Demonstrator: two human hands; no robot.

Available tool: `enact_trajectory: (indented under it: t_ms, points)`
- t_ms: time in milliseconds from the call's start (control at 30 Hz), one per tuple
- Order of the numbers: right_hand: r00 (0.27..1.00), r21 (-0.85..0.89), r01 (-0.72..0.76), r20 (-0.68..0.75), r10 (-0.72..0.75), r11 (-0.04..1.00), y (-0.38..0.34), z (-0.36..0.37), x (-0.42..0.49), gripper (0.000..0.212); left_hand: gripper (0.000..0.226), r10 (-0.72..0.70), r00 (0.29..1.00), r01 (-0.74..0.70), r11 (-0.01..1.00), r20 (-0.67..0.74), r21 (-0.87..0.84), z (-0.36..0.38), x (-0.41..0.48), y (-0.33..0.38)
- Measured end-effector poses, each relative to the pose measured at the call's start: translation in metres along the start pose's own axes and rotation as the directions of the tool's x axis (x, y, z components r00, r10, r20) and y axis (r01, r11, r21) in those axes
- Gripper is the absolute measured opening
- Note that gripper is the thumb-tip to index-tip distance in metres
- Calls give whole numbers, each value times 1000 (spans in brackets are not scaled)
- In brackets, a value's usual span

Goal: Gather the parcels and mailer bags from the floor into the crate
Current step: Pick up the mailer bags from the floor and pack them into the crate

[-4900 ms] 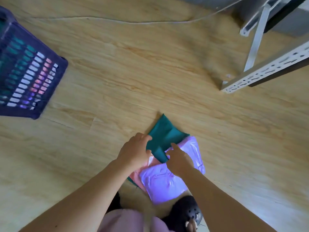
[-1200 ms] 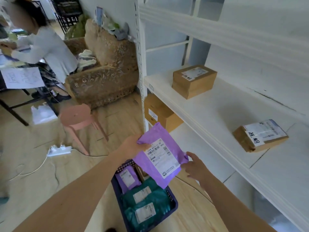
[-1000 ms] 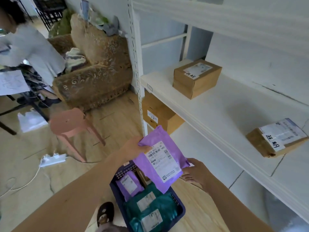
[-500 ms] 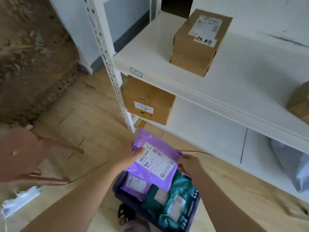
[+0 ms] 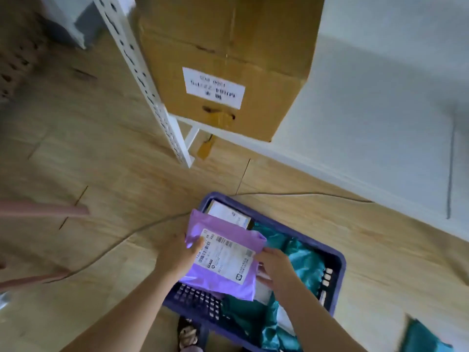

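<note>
A purple mailer bag (image 5: 223,260) with a white shipping label hangs just above the dark blue crate (image 5: 337,255). My left hand (image 5: 177,255) grips its left edge, thumb on the label. My right hand (image 5: 275,269) holds its right edge, fingers curled under it. Inside the crate lie teal mailer bags (image 5: 302,260) and a parcel with a white label (image 5: 229,214) at the far end. Another teal bag (image 5: 423,339) lies on the floor at the bottom right.
A white metal shelf post (image 5: 142,77) stands ahead, with a large cardboard box (image 5: 225,62) on the lowest shelf board (image 5: 368,118). A cable (image 5: 121,240) runs across the wooden floor. Pink stool legs (image 5: 43,210) reach in from the left.
My view has tilted down toward the floor. Both hands have lowered the purple mailer bag from chest height to just over the crate.
</note>
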State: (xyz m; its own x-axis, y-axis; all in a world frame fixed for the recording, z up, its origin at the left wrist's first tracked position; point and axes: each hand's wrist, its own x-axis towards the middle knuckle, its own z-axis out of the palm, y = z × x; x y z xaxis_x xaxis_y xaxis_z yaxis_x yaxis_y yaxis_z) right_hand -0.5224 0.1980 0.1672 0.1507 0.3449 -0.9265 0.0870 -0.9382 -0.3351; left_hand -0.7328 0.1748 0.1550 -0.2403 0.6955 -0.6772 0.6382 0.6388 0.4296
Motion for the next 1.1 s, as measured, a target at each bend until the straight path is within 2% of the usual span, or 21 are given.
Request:
enact_trajectory:
  t_ms: [133,233,300,367,433,533,600,667,733,800,900,1000,1100]
  points:
    - [996,4,-90,2,90,996,67,26,74,23,43,-46,996,41,997,77,61,64,39,-63]
    - [994,-49,-103,36,105,993,109,42,124,17,56,-36,996,14,965,83,262,102,65,-93]
    - [994,-107,-97,34,101,990,119,47,138,17,62,94,994,-109,886,55,450,112,69,-92]
    - [989,-140,-135,48,142,981,138,53,156,25,74,213,973,-223,770,89,598,133,73,-97]
    - [986,-189,-131,76,147,973,149,59,170,38,81,212,973,-214,695,89,686,146,80,-107]
    - [992,-361,-37,98,77,932,153,67,174,49,99,176,975,-217,666,133,714,149,89,-117]
    - [997,-492,58,67,-29,868,153,69,171,54,94,189,966,-254,605,174,754,153,94,-122]
    - [987,-584,139,17,-159,800,153,68,164,64,87,296,935,-337,559,197,757,156,95,-122]
    - [971,-659,206,48,-233,723,155,69,160,73,86,362,904,-407,553,230,727,159,96,-118]
    - [975,-726,218,126,-186,652,156,71,161,77,88,345,889,-451,546,301,706,161,96,-114]
    - [980,-781,191,182,-76,594,156,72,165,76,72,239,884,-465,538,402,703,168,98,-130]
    - [983,-761,178,171,-72,624,158,71,165,77,69,264,893,-449,563,365,694,166,95,-133]
    - [979,-719,203,147,-140,665,155,60,153,76,71,335,889,-456,580,313,675,163,87,-130]
